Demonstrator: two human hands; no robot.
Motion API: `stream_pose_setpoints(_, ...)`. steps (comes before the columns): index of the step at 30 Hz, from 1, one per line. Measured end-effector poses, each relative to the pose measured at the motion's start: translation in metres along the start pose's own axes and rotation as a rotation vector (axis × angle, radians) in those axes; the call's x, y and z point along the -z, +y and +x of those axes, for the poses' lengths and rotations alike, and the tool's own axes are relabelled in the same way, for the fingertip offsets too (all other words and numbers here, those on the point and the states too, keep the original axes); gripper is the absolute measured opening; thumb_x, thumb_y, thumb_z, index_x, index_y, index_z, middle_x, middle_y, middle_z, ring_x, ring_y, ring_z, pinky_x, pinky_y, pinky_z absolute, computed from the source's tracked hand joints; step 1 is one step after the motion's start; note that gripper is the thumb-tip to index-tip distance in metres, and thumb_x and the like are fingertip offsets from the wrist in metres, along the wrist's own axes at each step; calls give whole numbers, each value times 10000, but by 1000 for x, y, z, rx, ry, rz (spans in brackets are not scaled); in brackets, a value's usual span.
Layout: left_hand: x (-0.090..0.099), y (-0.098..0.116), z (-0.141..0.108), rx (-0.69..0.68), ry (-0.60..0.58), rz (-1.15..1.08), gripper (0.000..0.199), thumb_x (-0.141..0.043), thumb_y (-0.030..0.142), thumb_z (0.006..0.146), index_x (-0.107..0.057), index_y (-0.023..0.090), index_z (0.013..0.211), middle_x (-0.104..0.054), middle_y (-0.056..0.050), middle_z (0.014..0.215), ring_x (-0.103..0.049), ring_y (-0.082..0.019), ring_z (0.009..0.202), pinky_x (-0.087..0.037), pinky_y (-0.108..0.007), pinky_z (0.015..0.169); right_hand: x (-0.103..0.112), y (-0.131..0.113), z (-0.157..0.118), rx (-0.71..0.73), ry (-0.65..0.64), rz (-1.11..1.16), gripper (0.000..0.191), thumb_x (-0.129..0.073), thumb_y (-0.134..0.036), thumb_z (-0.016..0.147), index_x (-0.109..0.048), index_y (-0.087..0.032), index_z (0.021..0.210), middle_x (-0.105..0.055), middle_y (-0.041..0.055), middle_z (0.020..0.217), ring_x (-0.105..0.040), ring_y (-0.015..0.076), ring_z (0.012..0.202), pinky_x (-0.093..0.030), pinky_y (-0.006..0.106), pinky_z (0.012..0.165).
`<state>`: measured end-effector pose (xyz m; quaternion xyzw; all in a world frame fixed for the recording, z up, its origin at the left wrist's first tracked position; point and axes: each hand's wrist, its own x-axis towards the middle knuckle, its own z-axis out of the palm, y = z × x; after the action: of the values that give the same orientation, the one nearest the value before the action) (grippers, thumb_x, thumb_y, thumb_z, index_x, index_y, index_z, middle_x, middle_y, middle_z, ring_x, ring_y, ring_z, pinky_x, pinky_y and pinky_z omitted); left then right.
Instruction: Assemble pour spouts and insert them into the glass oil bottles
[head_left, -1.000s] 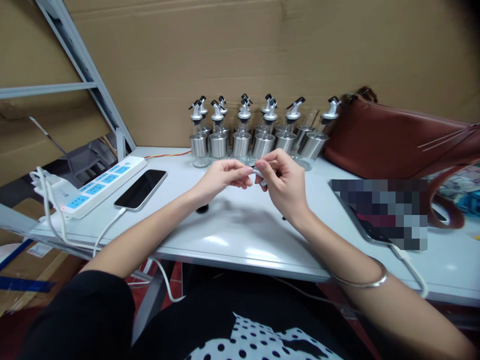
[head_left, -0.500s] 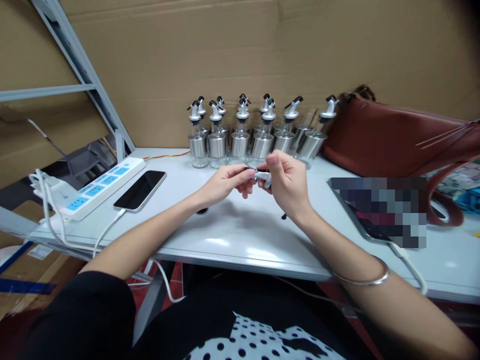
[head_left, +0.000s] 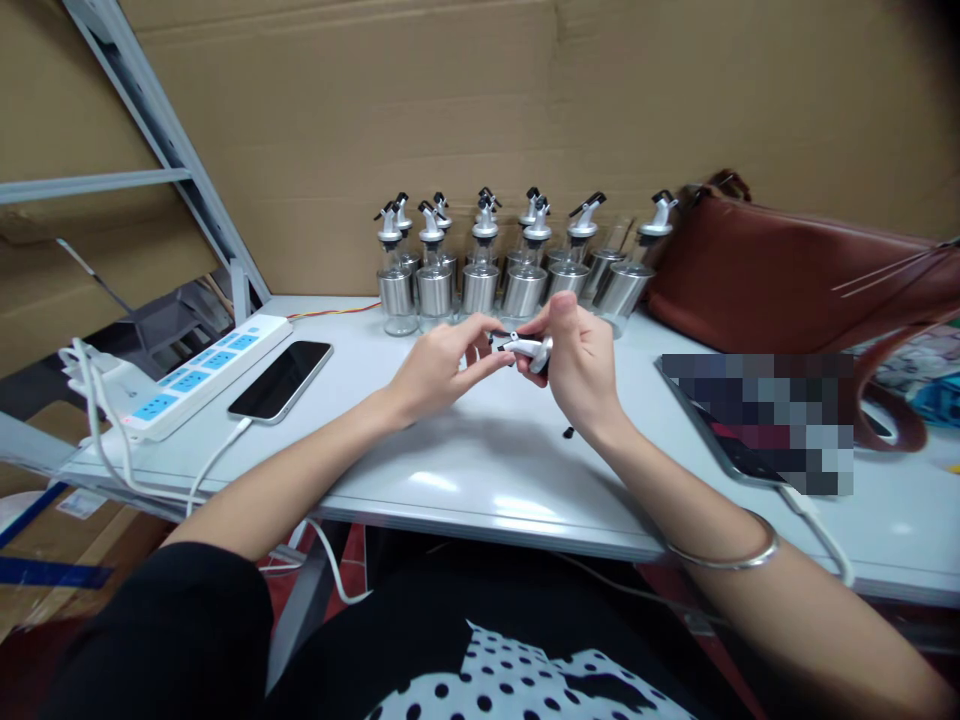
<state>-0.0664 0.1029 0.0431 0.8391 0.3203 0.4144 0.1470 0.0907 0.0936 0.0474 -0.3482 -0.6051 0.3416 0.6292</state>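
Observation:
My right hand (head_left: 585,365) is closed around a silver pourer spout (head_left: 531,348) with a black part on top, held above the white table (head_left: 465,470). At the spout's tip, my left hand (head_left: 442,365) has its thumb and index finger around the black part, the fingertips touching or very near it. A small black piece (head_left: 568,433) lies on the table below my right hand. Behind both hands stand several glass-and-steel bottles (head_left: 436,292), most topped with similar silver and black pourers.
A power strip (head_left: 206,375) and a phone (head_left: 281,382) on a cable lie at the left. A brown bag (head_left: 787,270) and a second device (head_left: 739,440), partly blurred out, are at the right. Cardboard (head_left: 337,120) stands behind the table.
My left thumb and index finger have spread wider around the spout's tip, and the left hand has shifted slightly left. More of the spout shows in my right hand.

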Motion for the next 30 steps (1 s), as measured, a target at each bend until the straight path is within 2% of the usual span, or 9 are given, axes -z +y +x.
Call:
stream_pose_setpoints(2, 1, -1, -1, -73, 4, 204, 374, -453, 522, 918, -588, 182, 997, -667, -2, 749, -586, -126, 644, -384, -282, 728, 0, 2, 0, -7, -11, 13, 610, -420, -774, 770, -527, -183, 663, -496, -38, 431, -445, 73, 316, -296, 184, 295)
stream_pose_setpoints(4, 2, -1, -1, -116, 0, 310, 391, -387, 499, 951, -599, 174, 998, -695, -22, 786, -591, -134, 654, -364, -290, 742, -1, 2, -1, -8, -26, 23, 598, -407, -766, 783, -522, -187, 687, -506, -40, 438, -431, 70, 311, -295, 187, 298)
stream_pose_setpoints(7, 1, -2, -1, -144, 6, 378, 403, -325, 452, 979, -603, 161, 984, -714, -51, 807, -604, -150, 674, -345, -306, 754, -2, 2, -2, -16, -47, 32, 574, -410, -752, 796, -509, -193, 713, -511, -46, 443, -415, 66, 307, -292, 188, 302)
stream_pose_setpoints(12, 0, -4, -1, -144, 24, 446, 374, -318, 413, 983, -597, 167, 945, -701, -36, 701, -594, -158, 628, -327, -337, 806, -1, 4, -1, -39, -104, -18, 485, -487, -690, 808, -482, -206, 772, -540, -62, 479, -428, 65, 323, -313, 182, 326)
stream_pose_setpoints(17, -1, -7, -1, -149, 50, 449, 349, -341, 395, 979, -593, 158, 930, -693, -30, 686, -573, -146, 592, -327, -332, 808, 2, 7, 0, -2, -71, -130, 460, -566, -658, 776, -423, -222, 764, -569, -68, 499, -444, 68, 350, -335, 187, 363)
stream_pose_setpoints(24, -4, -6, -3, -154, 15, 366, 339, -436, 462, 931, -594, 163, 955, -678, -9, 698, -560, -131, 571, -347, -315, 783, 4, 4, 0, 45, -10, -167, 551, -464, -701, 812, -441, -195, 591, -484, -43, 472, -490, 81, 393, -351, 205, 386)
stream_pose_setpoints(30, -4, -3, -4, -145, 9, 377, 307, -374, 383, 957, -585, 169, 896, -672, -14, 660, -564, -142, 576, -342, -342, 830, 4, 6, 0, 70, -24, -154, 497, -471, -676, 828, -494, -207, 666, -520, -46, 460, -463, 85, 383, -344, 209, 391)
